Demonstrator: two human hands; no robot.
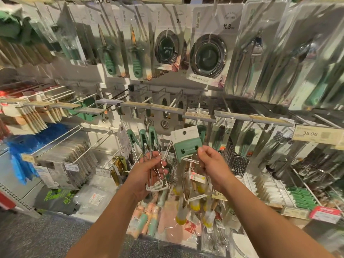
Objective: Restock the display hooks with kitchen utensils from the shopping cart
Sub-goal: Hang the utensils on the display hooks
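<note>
Gripping a bundle of green-handled utensils in the left hand, pinching a green carded utensil with right-hand fingertips, both raised just below the display hooks.

Price label 36.90 far right of fingers, slightly higher. Blue plastic packs far left. Speckled grey floor below-left. Red-white tag lower right.

Two bare forearms reach up below the grey price rail, no sleeves, watch or rings showing on the left hand or right hand.
</note>
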